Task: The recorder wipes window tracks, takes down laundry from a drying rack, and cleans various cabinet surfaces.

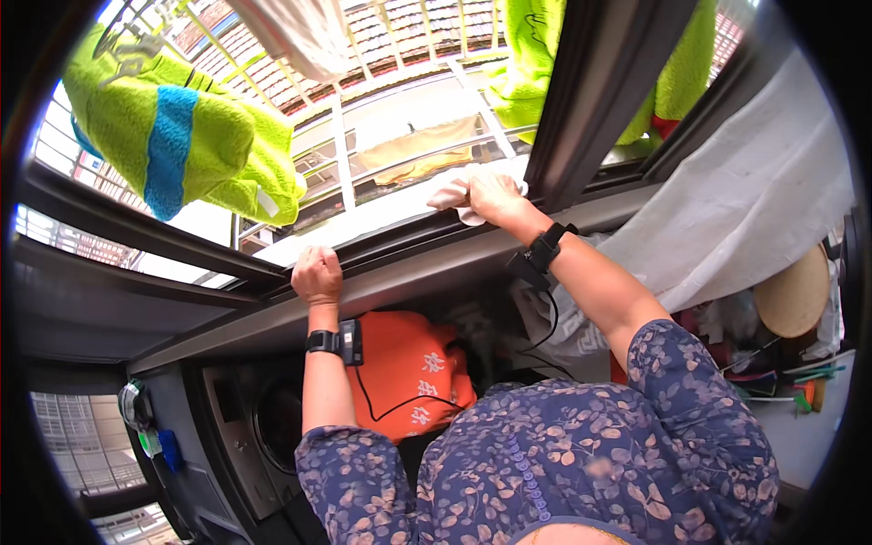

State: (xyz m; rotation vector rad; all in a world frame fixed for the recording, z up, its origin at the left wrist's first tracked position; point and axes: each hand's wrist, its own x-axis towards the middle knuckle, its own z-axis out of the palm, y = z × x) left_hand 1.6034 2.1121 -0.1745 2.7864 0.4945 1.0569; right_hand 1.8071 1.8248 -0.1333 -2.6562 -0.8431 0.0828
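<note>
My right hand holds a crumpled pale cloth against the dark window frame, near the upright post. My left hand is curled over the same lower frame, farther left; whether it holds something cannot be told. Both wrists wear black straps with small cabled devices. Beyond the window opening, a green fleecy garment with a blue stripe hangs at the left, and another green fleecy item hangs at the upper right.
White metal bars stand outside, with a yellowish cloth among them. Below the sill are an orange bag with writing and a front-loading washing machine. A whitish curtain drapes at the right, above assorted household items.
</note>
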